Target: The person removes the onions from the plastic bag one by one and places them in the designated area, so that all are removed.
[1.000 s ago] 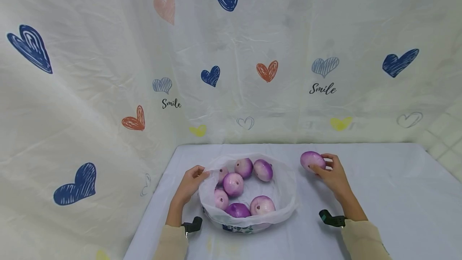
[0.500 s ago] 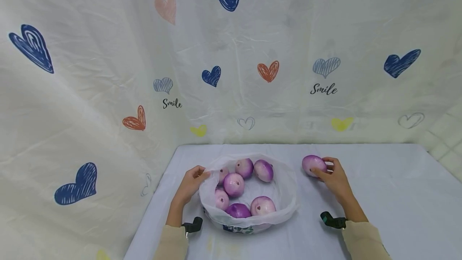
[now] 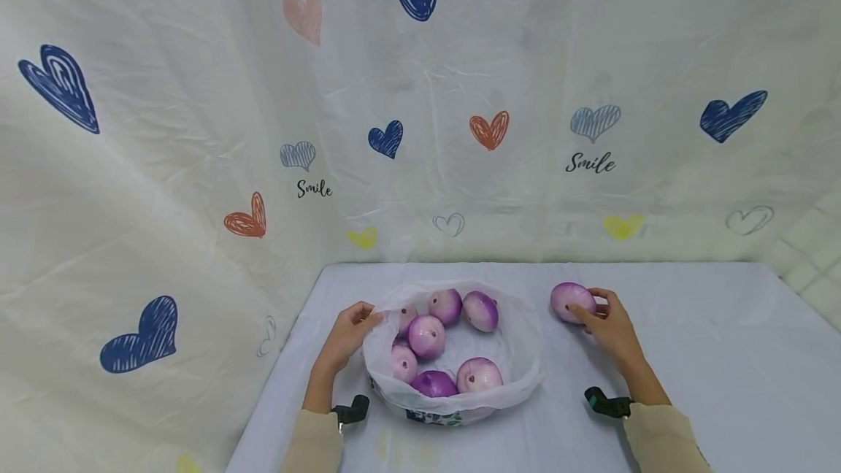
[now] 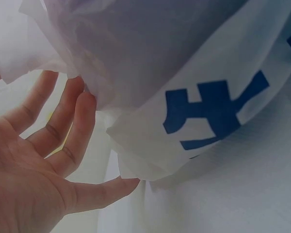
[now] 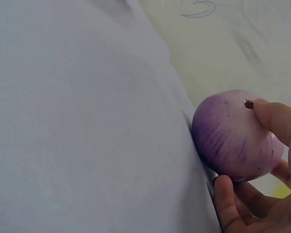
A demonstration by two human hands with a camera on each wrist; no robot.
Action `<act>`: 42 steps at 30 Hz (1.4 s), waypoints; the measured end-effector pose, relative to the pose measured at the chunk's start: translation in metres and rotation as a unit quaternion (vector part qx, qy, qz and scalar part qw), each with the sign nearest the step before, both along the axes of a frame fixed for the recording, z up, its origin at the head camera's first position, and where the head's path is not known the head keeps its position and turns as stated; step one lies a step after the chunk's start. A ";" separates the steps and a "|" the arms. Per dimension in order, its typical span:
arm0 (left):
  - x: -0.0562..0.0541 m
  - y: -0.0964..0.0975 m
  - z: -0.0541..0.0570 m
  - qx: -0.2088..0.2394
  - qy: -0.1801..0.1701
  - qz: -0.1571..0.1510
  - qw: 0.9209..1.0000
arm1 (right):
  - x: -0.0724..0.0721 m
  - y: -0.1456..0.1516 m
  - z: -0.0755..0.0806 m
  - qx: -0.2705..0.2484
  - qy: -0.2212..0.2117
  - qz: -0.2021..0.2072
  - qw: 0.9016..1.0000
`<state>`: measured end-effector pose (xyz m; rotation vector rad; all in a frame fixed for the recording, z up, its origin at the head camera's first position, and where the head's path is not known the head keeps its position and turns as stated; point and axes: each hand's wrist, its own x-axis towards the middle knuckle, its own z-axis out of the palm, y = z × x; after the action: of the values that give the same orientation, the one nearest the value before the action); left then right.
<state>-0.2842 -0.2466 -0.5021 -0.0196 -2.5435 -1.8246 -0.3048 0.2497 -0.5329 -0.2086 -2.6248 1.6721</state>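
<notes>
My left hand (image 3: 347, 334) is at the left rim of a white plastic bag (image 3: 522, 378), seen in the head view. In the left wrist view its curled fingers (image 4: 82, 109) hold the folded edge, the thumb touching the bag lower down. Several purple onions (image 3: 426, 336) lie inside the wide-mouthed bag. To the bag's right, my right hand (image 3: 612, 328) grips another purple onion (image 3: 571, 302) near the table's back edge. The right wrist view shows the thumb on the onion's (image 5: 233, 136) stem end and fingers beneath, close over the white cloth.
A white cloth covers the table (image 3: 723, 356). Behind it and to the left hangs a pale curtain (image 3: 532, 188) printed with hearts and the word Smile. A dark wrist camera (image 3: 351, 409) sits on each forearm, below beige sleeves.
My right hand has lowered slightly toward the table with the onion in it. The left hand stays at the bag's rim, and the bag has not moved.
</notes>
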 end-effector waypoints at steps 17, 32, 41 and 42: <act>-0.001 0.001 0.000 0.000 0.005 0.003 1.000 | -0.001 0.000 -0.002 0.031 -0.022 -0.008 0.999; 0.001 0.001 0.001 0.001 0.002 0.004 1.000 | -0.002 0.002 -0.001 0.041 -0.021 -0.004 0.999; 0.000 0.000 0.001 0.007 0.001 -0.002 1.000 | 0.000 0.004 0.001 0.036 -0.016 0.006 0.999; 0.000 0.000 0.001 0.008 0.002 -0.002 1.000 | 0.000 0.004 0.002 0.036 -0.015 0.006 0.999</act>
<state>-0.2844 -0.2470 -0.5008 -0.0284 -2.5279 -1.8456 -0.3046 0.2540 -0.5313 -0.2183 -2.7083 1.5878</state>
